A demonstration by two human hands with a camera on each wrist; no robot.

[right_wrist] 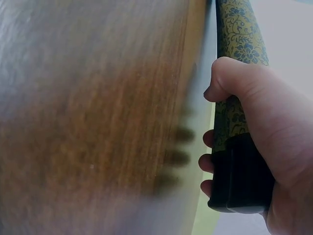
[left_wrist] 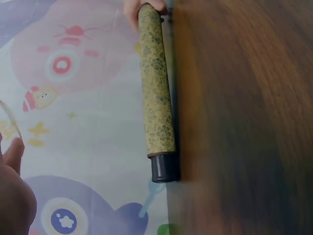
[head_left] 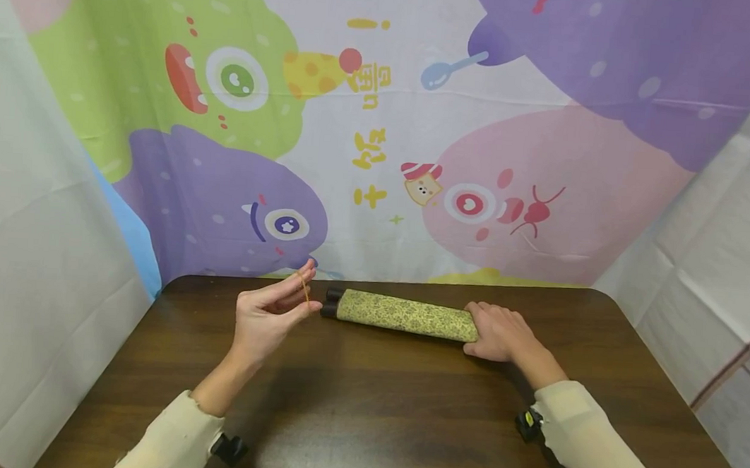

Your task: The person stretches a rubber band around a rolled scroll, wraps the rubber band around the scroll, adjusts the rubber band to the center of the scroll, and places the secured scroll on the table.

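A rolled scroll (head_left: 409, 316) covered in yellow-green floral cloth lies across the far part of the table, its two rolls side by side. Black knobs (head_left: 329, 309) stick out at its left end. My right hand (head_left: 500, 332) grips the scroll's right end; in the right wrist view the thumb (right_wrist: 227, 81) crosses the patterned cloth, with fingertips showing on the other side around the black end (right_wrist: 242, 176). Just left of the scroll, my left hand (head_left: 265, 320) holds a thin tan rubber band (head_left: 305, 290), stretched between thumb and fingers. The band appears apart from the knobs.
The brown wooden table (head_left: 365, 417) has rounded far corners. Right behind it hangs a curtain (head_left: 362, 240) printed with cartoon monsters, and pale fabric walls (head_left: 26, 209) stand on both sides.
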